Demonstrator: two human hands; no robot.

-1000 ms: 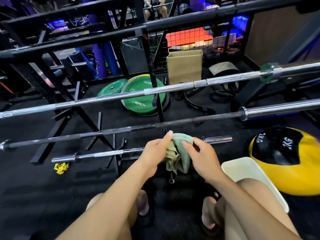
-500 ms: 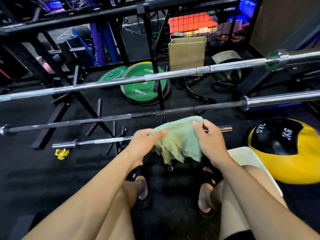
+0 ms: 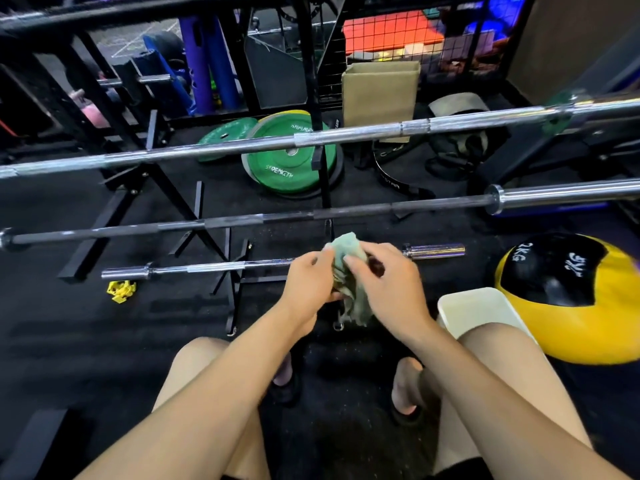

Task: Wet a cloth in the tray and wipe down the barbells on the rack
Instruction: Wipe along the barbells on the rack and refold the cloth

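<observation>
**Bunching the cloth for the next wipe**

Gathering it tight now: the green cloth [image 3: 347, 271], spread wide half a second ago, is scrunched between both hands. Left hand [image 3: 311, 282] grasps it from the left, right hand [image 3: 384, 289] pinches it from the right, over the near short barbell [image 3: 214, 269]. Looks ready for wiping. White tray [image 3: 479, 311] sits near right, beside the yellow medicine ball [image 3: 568, 299]. Black barbell [image 3: 242, 221] and chrome barbell [image 3: 311, 140] wait farther back; rack uprights [image 3: 320, 133] interrupt long strokes.

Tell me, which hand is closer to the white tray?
Right. The right hand holds the cloth just left of the tray, with its forearm passing the tray's near corner. The left hand grips the cloth from the far side, further away.
</observation>
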